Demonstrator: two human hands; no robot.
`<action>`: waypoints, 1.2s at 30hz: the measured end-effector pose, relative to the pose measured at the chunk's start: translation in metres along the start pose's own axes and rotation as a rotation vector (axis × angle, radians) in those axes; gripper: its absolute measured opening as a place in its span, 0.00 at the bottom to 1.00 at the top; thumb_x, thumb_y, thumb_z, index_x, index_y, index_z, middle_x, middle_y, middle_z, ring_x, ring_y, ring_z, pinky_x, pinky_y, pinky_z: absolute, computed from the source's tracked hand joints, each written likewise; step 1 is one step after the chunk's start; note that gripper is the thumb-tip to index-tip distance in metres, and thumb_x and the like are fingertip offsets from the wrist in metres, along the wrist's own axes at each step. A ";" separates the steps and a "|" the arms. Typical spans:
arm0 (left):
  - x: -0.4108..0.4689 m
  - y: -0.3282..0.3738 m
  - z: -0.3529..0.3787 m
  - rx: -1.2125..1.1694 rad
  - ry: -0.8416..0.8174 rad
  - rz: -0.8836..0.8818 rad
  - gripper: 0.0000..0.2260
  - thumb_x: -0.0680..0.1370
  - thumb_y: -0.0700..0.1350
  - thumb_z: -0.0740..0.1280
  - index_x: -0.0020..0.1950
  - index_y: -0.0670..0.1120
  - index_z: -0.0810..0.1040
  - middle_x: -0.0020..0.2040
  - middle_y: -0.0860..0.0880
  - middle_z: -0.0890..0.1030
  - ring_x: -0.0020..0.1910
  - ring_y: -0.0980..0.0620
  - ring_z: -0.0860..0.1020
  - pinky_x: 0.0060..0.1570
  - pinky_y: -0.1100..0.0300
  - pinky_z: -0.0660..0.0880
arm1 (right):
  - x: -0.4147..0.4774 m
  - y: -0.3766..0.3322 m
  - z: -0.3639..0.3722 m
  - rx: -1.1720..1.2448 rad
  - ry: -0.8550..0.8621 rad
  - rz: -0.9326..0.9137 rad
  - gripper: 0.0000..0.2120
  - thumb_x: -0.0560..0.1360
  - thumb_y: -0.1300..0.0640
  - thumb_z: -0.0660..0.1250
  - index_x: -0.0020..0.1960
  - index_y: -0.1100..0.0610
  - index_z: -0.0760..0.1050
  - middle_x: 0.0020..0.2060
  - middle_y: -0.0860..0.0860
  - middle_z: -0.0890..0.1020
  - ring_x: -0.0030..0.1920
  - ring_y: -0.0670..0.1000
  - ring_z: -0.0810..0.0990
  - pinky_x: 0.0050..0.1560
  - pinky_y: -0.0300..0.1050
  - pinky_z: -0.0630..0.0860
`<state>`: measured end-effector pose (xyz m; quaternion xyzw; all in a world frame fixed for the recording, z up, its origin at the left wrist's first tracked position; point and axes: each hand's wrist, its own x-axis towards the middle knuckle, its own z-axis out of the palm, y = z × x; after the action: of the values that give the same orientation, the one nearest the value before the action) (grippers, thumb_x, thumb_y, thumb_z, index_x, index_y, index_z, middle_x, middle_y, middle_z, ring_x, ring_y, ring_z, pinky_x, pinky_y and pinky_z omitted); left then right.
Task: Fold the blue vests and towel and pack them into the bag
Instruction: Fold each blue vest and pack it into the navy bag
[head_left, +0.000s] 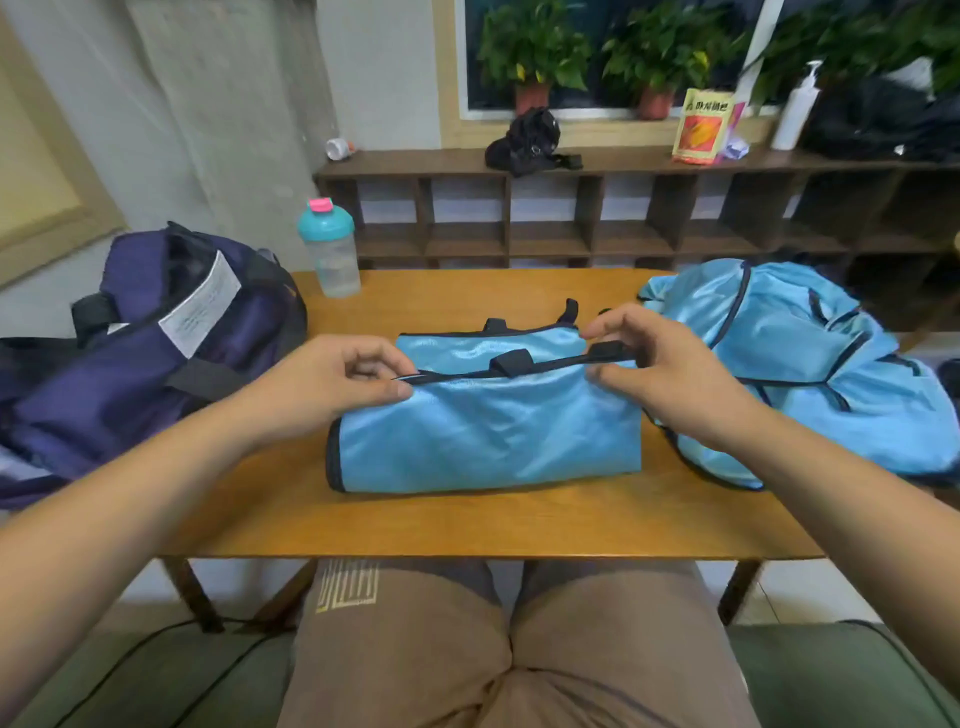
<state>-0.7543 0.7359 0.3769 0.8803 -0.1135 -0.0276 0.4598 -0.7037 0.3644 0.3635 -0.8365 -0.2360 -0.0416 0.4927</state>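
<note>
Step in hand: folding the vest (488, 436), judged to be about halfway to a packed size.

Position of parts:
- The vest lies in the middle of the surface (467, 519), folded into a broad band with its dark-trimmed edge on top.
- The left hand (337, 384) pinches the left end of that trim between thumb and curled fingers.
- The right hand (660, 374) arches over the right end of the trim, thumb under, fingers over, gripping it beside a black tab.
- The bag (156, 353) stands open at the left edge of the surface, just beside the left forearm.
- A loose pile of vests (810, 364) lies at the right, touching the vest in work.
- No towel can be made out.

Procedure, recommended:
1. Keep both pinches level so that the trim stays straight and taut between them.
2. Bring the trimmed edge toward the near edge in one movement; the fabric looks thin and slippery and is likely to slide if one end is released early.
3. Tuck the black tabs inside the fold.
4. Press the fold flat before lifting.

Caution: keep the right wrist off the pile, or it may drag along. The bottle (332, 249) at the rear stands well apart from the work.
</note>
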 end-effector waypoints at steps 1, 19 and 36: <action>0.014 -0.001 -0.003 0.013 0.026 -0.005 0.07 0.78 0.43 0.77 0.56 0.46 0.86 0.47 0.41 0.86 0.44 0.55 0.80 0.51 0.62 0.75 | 0.015 0.004 0.002 -0.001 0.050 0.012 0.14 0.77 0.58 0.76 0.58 0.43 0.79 0.51 0.51 0.86 0.45 0.52 0.83 0.47 0.55 0.82; 0.158 -0.081 0.021 0.196 0.407 -0.063 0.04 0.78 0.50 0.77 0.48 0.54 0.83 0.43 0.55 0.84 0.45 0.55 0.82 0.47 0.55 0.81 | 0.123 0.093 0.052 -0.668 0.231 0.085 0.21 0.80 0.57 0.70 0.72 0.57 0.73 0.62 0.56 0.77 0.64 0.61 0.76 0.63 0.59 0.74; 0.123 -0.082 0.080 0.663 0.212 -0.033 0.20 0.86 0.61 0.57 0.76 0.57 0.73 0.74 0.57 0.71 0.74 0.52 0.70 0.73 0.47 0.64 | 0.083 0.084 0.085 -0.835 -0.067 0.154 0.32 0.85 0.36 0.52 0.83 0.52 0.61 0.82 0.52 0.63 0.81 0.55 0.61 0.78 0.59 0.59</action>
<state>-0.6327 0.6890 0.2707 0.9815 -0.0537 0.0948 0.1576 -0.6071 0.4318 0.2777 -0.9804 -0.1514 -0.0695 0.1053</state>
